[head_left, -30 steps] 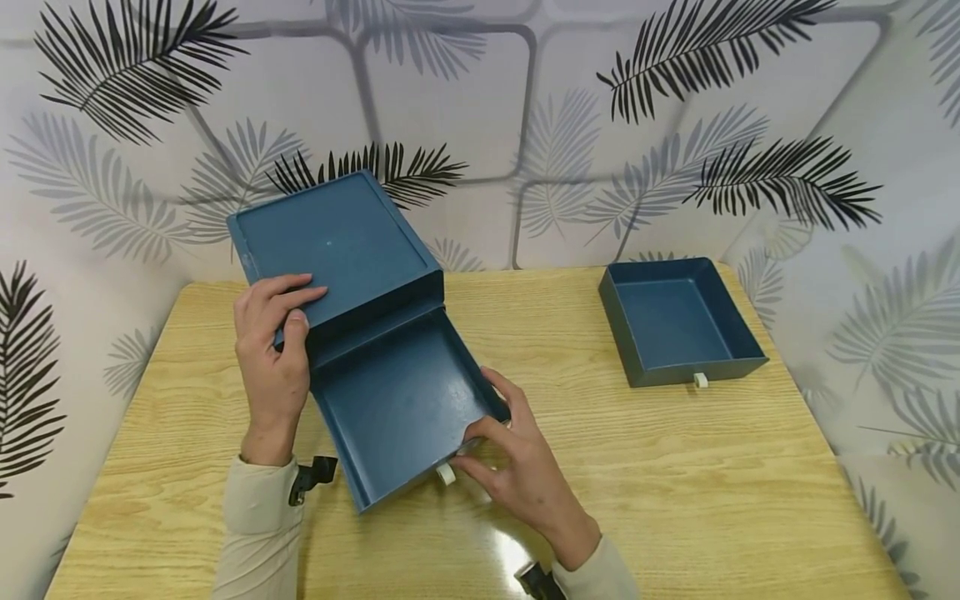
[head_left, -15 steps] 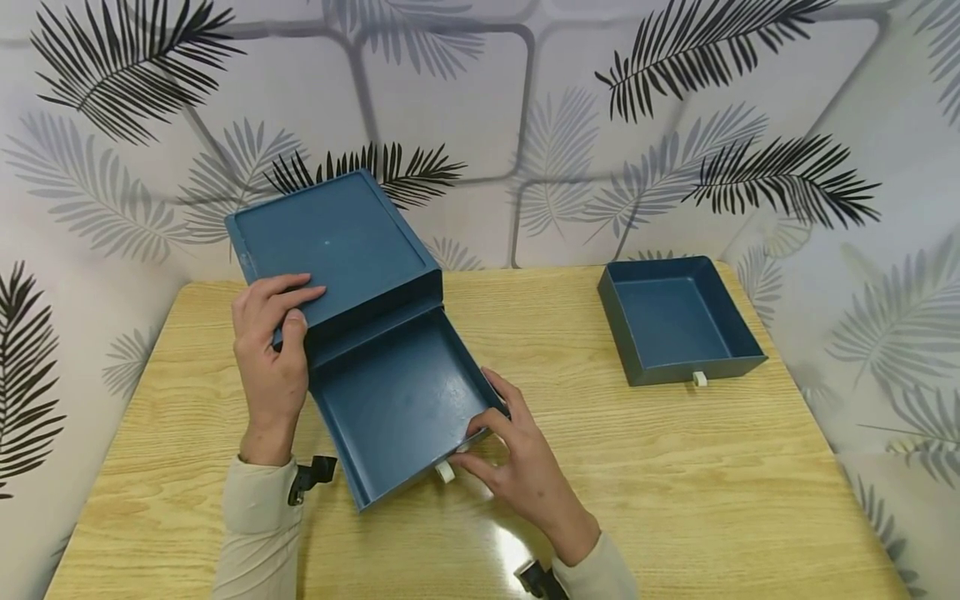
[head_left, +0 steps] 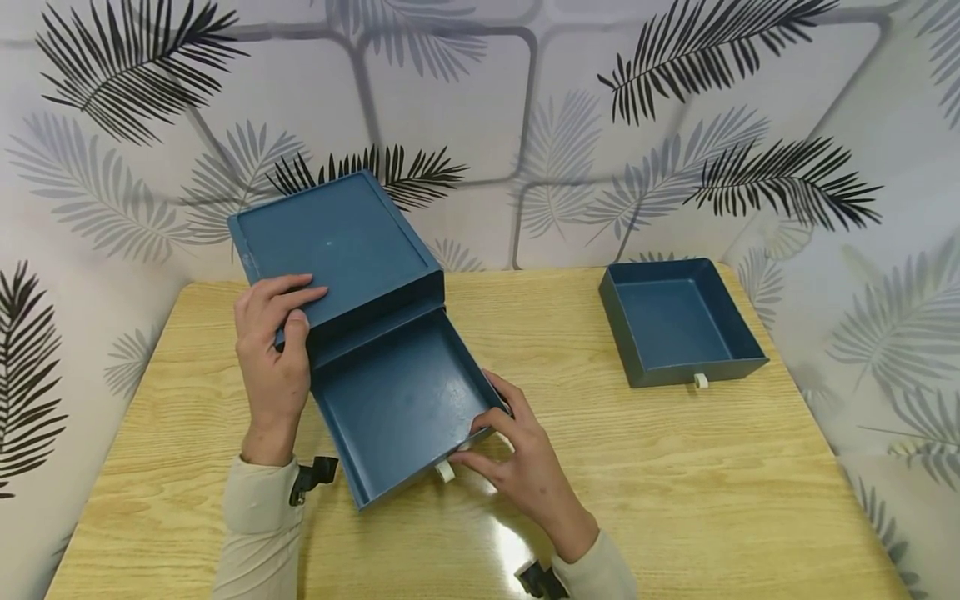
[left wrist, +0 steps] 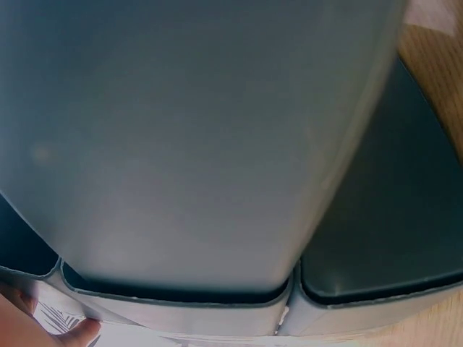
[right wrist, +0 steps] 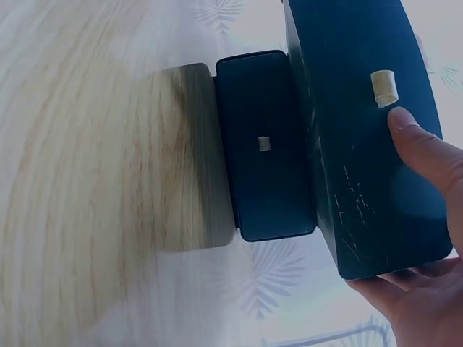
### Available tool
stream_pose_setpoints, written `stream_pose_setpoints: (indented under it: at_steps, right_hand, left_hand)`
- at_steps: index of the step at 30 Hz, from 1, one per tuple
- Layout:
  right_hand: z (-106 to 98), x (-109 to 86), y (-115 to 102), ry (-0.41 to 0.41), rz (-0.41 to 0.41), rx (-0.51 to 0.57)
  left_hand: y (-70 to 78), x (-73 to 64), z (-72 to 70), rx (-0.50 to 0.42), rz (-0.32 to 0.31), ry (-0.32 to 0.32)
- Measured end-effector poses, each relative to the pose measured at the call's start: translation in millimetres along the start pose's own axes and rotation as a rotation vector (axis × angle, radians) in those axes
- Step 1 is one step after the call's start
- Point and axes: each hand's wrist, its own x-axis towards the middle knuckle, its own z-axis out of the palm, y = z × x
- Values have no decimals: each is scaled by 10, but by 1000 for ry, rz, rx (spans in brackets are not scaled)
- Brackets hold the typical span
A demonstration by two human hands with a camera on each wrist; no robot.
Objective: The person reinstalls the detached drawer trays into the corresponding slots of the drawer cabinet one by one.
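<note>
Drawing out far from the blue cabinet point(head_left: 341, 242), the drawer point(head_left: 405, 396) sits tilted at its front, pinched at one corner.

Likely light and stiff, probably smooth plastic that slides readily, the drawer offers its thin front rim or the pale pull tab point(head_left: 446, 472) as holds; the right hand point(head_left: 528, 471) grips the front corner beside that tab, while the left hand point(head_left: 273, 358) rests on the cabinet's top near its edge, fingers fairly straight; beyond, a second drawer point(head_left: 637, 342) stands well apart on the glossy wood-grain table point(head_left: 660, 492), before leaf-patterned walls point(head_left: 450, 108).
</note>
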Motion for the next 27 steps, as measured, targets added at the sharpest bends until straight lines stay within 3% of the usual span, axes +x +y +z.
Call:
stream_pose_setpoints:
  at_steps: [27]
  right_hand:
    - [43,2,36,33,-8,43]
  left_hand:
    - [-7,-20,-6,-3,-4,-4]
